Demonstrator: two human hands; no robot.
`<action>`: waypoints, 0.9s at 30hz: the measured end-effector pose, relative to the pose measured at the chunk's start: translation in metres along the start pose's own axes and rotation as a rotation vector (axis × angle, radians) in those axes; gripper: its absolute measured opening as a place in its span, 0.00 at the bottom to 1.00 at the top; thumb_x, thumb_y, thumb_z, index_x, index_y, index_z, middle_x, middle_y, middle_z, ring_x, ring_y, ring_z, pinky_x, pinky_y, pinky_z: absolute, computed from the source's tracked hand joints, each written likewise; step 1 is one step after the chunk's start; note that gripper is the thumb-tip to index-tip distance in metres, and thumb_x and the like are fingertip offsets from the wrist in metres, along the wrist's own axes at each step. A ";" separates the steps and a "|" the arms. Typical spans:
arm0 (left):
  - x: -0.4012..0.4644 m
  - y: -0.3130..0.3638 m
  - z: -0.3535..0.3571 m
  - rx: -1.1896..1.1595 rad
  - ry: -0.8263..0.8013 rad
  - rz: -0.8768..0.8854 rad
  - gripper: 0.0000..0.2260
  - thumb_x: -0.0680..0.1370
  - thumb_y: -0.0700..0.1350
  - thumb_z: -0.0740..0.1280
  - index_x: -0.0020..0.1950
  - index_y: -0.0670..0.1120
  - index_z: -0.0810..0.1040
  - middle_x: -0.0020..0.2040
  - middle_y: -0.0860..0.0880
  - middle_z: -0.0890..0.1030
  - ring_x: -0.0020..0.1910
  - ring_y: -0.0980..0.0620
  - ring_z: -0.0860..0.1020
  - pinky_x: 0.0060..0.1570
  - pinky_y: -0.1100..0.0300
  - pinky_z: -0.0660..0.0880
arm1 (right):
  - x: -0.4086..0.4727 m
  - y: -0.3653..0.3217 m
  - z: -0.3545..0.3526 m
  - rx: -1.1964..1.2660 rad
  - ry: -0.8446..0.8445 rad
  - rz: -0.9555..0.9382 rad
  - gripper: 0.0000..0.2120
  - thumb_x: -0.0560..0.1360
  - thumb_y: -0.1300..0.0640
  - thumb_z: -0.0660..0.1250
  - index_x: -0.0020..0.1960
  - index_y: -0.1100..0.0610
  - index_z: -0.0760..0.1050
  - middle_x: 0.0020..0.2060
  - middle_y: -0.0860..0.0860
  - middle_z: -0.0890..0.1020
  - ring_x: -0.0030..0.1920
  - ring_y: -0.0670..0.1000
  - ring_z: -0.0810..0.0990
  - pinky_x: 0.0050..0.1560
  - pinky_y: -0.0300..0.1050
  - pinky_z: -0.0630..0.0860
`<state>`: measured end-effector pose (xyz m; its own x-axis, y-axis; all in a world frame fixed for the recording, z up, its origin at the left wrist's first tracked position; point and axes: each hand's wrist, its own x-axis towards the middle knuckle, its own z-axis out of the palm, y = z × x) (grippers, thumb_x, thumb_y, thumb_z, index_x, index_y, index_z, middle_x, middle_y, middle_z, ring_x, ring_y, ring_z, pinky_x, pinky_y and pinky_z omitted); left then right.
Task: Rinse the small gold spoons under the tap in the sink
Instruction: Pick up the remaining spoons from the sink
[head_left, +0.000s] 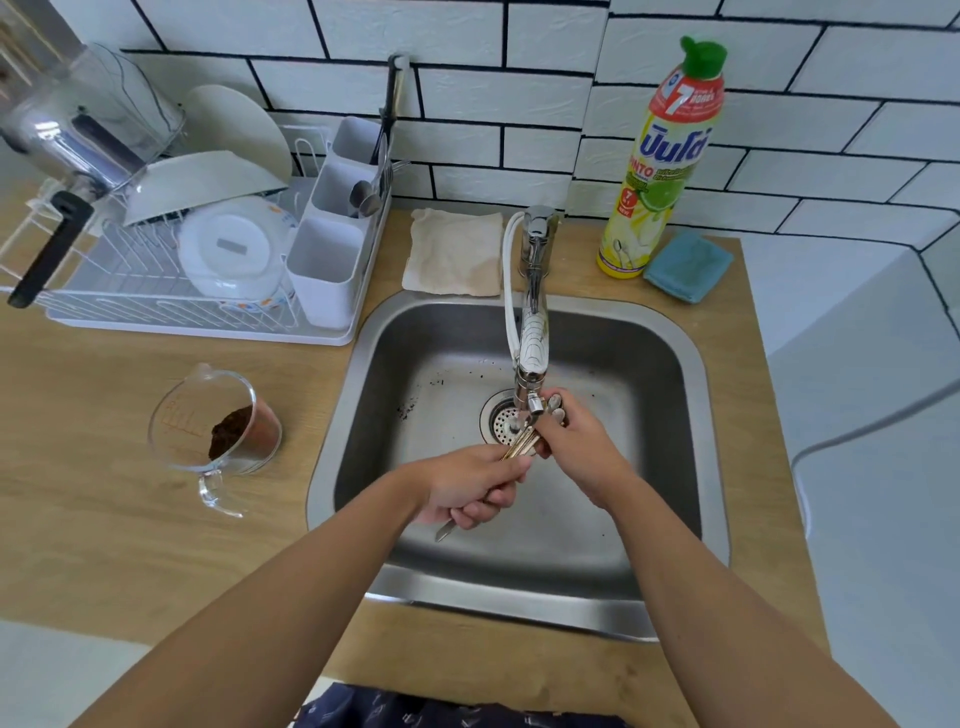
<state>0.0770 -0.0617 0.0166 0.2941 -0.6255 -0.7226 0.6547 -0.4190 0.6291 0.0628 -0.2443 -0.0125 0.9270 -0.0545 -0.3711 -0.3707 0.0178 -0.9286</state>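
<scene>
Both hands are gripping the spoons (522, 446) over the sink (696, 364) drain, left hand (475, 486) curling round the handles, right hand (574, 434) pinching the bowls beside the tap (532, 338) spout, so rinsing looks underway, not finished.

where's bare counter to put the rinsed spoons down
Bare wood lies left of the sink, in front of the dish rack around the measuring cup. Behind the sink it is crowded: cloth, tap, detergent bottle, blue sponge.
</scene>
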 end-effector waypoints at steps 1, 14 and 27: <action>-0.002 -0.002 0.000 -0.007 0.010 0.003 0.13 0.84 0.57 0.60 0.50 0.48 0.67 0.32 0.52 0.67 0.22 0.58 0.61 0.18 0.68 0.57 | -0.001 0.002 0.004 -0.006 -0.007 -0.001 0.06 0.84 0.58 0.63 0.55 0.51 0.79 0.43 0.51 0.84 0.32 0.45 0.77 0.34 0.37 0.75; -0.042 -0.013 -0.024 0.288 0.939 0.488 0.11 0.85 0.54 0.55 0.50 0.49 0.70 0.32 0.48 0.77 0.24 0.54 0.76 0.26 0.62 0.75 | -0.028 -0.040 -0.039 -0.398 0.495 -0.243 0.13 0.74 0.54 0.72 0.38 0.48 0.68 0.33 0.47 0.75 0.31 0.40 0.71 0.32 0.31 0.69; -0.038 0.010 -0.027 0.834 0.633 -0.235 0.06 0.85 0.43 0.60 0.57 0.41 0.72 0.47 0.41 0.84 0.41 0.47 0.86 0.50 0.51 0.83 | -0.035 -0.006 -0.032 -0.822 0.262 -0.023 0.11 0.73 0.52 0.77 0.44 0.53 0.75 0.42 0.52 0.81 0.42 0.52 0.79 0.41 0.44 0.71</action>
<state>0.0912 -0.0241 0.0431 0.6872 -0.1162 -0.7172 0.1301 -0.9515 0.2789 0.0307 -0.2743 0.0063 0.9293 -0.2760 -0.2454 -0.3692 -0.7087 -0.6012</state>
